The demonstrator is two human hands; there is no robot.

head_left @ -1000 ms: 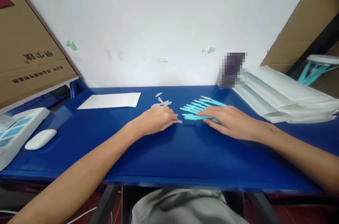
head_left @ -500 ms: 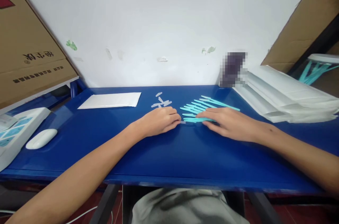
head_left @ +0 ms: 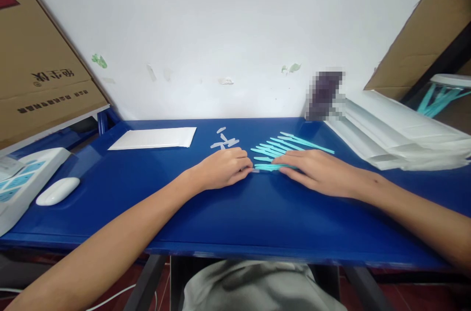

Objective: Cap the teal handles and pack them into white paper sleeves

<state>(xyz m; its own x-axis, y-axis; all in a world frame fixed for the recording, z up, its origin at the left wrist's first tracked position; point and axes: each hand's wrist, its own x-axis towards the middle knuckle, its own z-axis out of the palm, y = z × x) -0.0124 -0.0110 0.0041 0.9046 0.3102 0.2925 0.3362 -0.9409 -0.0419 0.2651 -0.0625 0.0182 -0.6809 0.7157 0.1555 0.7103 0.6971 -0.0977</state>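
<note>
My left hand (head_left: 228,168) is closed at the middle of the table, its thumb and fingertips pinched on a small translucent blade cap (head_left: 255,170). My right hand (head_left: 312,169) lies over a fan of slim turquoise eyebrow razors (head_left: 265,149), their tips toward the left. Between its thumb and fingers is the nearest turquoise razor (head_left: 270,167), close beside the cap; whether cap and razor touch I cannot make out. Behind my left hand, several loose translucent caps (head_left: 232,142) are scattered on the blue table (head_left: 235,218).
At the back left lies a white padded envelope (head_left: 154,138). A white computer mouse (head_left: 58,191) and a white device with blue keys (head_left: 31,178) are at the left. Stacked white envelopes (head_left: 405,134) stand right, near a tub of turquoise sticks (head_left: 443,97). A cardboard box (head_left: 40,51) leans at left.
My left fingertips have shifted very slightly to the right, toward the razor tips. My right hand and the fan of razors look nearly the same.
</note>
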